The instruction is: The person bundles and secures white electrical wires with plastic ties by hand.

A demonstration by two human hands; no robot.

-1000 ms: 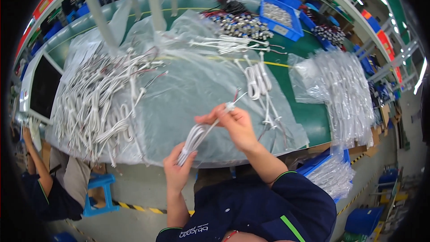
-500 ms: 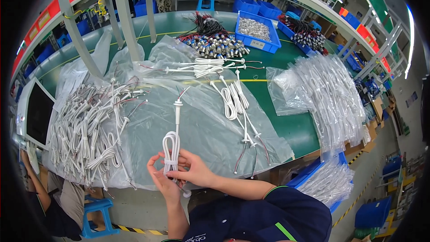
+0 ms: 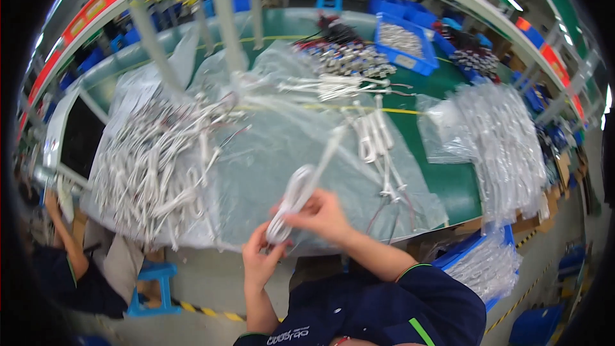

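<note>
A coiled white cable (image 3: 298, 189) is held up over the front of the table, tilted with its straight end pointing up and right; motion blurs it. My right hand (image 3: 322, 219) is closed round the middle of the coil. Below it, my left hand (image 3: 261, 257) pinches the coil's lower end between thumb and fingers. Further off to the right lie two coiled white cables (image 3: 375, 138) side by side, their connector ends toward me. Beyond them, more white cables (image 3: 336, 86) lie crosswise on a clear plastic sheet (image 3: 275, 160).
A big heap of white cables (image 3: 150, 166) covers the left side. Bagged cables (image 3: 506, 147) are piled at right, above a blue bin of bagged cables (image 3: 483, 272). Metal connectors (image 3: 355, 57) and a blue bin (image 3: 403, 59) stand at the back. A co-worker (image 3: 77, 263) sits at left.
The view has swung left, so the scene sits further right. My hands have tilted the cable from upright to leaning right, and my right hand has moved higher on the coil.
</note>
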